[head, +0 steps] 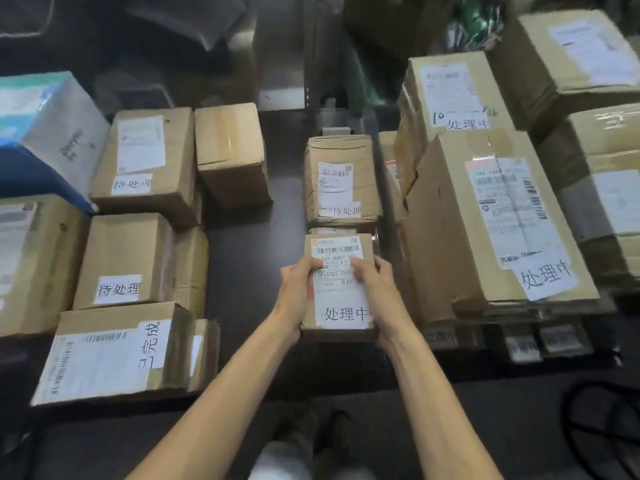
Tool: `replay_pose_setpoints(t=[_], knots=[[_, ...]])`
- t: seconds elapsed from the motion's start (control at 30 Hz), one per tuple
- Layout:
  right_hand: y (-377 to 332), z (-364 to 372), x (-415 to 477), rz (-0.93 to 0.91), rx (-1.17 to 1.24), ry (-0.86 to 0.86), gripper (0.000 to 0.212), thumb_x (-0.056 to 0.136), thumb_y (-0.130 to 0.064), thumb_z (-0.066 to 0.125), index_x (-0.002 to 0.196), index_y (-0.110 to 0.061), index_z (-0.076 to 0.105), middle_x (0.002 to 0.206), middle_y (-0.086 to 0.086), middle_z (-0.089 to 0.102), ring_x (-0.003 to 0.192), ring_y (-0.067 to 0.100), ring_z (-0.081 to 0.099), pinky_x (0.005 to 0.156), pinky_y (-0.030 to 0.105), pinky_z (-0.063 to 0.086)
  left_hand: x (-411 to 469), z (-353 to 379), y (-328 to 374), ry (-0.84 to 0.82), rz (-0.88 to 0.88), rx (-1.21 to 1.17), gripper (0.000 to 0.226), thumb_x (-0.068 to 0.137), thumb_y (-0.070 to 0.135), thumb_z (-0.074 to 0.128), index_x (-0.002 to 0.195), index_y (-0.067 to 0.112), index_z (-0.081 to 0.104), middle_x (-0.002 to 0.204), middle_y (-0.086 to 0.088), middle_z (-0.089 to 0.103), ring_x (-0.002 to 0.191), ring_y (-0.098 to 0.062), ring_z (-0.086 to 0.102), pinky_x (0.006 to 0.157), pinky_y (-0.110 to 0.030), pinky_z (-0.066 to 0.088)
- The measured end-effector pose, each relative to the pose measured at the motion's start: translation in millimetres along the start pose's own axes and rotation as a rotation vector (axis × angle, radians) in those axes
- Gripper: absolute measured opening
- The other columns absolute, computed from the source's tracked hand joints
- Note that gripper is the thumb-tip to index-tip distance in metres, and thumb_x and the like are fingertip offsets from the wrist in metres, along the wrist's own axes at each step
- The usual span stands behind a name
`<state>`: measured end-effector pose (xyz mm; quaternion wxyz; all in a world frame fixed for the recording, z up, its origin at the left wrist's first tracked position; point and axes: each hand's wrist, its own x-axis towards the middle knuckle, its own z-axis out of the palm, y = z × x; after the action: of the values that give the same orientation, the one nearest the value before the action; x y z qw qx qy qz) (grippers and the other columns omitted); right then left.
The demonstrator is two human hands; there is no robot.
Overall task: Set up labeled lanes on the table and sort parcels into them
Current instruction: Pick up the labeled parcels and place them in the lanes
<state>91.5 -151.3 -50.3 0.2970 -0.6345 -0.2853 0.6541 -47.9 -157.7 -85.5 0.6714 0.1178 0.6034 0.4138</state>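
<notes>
Now the left hand (298, 289) and right hand (375, 285) are gripping the small brown cardboard parcel (343, 313) by its long sides above the dark surface (242, 254); the large same-tagged brown box (498, 230) is sitting just rightward.

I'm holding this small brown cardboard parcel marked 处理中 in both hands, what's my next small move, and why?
Probably carry the small brown cardboard parcel rightward: the large cardboard box there bears the same handwritten 处理中 tag, while the taped cardboard box directly ahead reads 待处理. Your left hand and right hand both grip it.
</notes>
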Motion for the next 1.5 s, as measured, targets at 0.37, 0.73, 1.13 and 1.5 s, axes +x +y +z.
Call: replay_pose_setpoints(t=[0.37, 0.73, 1.13, 1.5], knots=[[7, -3, 4, 0.030, 0.004, 0.008, 0.057, 0.099, -0.038, 0.062, 0.148, -0.026, 0.033, 0.112, 0.002, 0.075, 0.089, 0.019, 0.078, 0.064, 0.030, 0.061, 5, 3, -7, 0.015, -0.009, 0.077, 0.092, 0.059, 0.057, 0.069, 0.136, 0.014, 0.047, 0.115, -0.016, 0.074, 0.097, -0.035, 0.075, 0.092, -0.062, 0.056], [34, -13, -26, 0.018, 0.011, -0.035, 0.044, 0.100, -0.032, 0.061, 0.137, -0.026, 0.039, 0.115, 0.004, 0.072, 0.089, 0.019, 0.077, 0.061, 0.027, 0.060, -33, -5, -36, 0.023, 0.020, 0.099, 0.099, 0.056, 0.065, 0.063, 0.137, 0.011, 0.044, 0.116, -0.014, 0.073, 0.097, -0.032, 0.076, 0.094, -0.057, 0.057], [71, -37, -44, 0.067, 0.022, -0.013, 0.040, 0.097, -0.027, 0.065, 0.132, -0.025, 0.044, 0.111, 0.005, 0.074, 0.089, 0.021, 0.077, 0.071, 0.036, 0.064, -53, -4, -83, 0.070, -0.062, 0.116, 0.092, 0.060, 0.065, 0.060, 0.135, 0.014, 0.049, 0.116, -0.013, 0.074, 0.097, -0.033, 0.076, 0.092, -0.060, 0.057], [99, -30, -10, 0.034, -0.093, -0.030, 0.022, 0.102, -0.023, 0.056, 0.119, -0.038, 0.059, 0.112, -0.009, 0.076, 0.096, 0.007, 0.075, 0.085, 0.040, 0.063, -18, -5, -93, 0.304, 0.112, 0.384, 0.055, 0.092, 0.059, 0.047, 0.128, 0.019, 0.058, 0.127, -0.003, 0.056, 0.123, -0.016, 0.047, 0.096, -0.036, 0.045]])
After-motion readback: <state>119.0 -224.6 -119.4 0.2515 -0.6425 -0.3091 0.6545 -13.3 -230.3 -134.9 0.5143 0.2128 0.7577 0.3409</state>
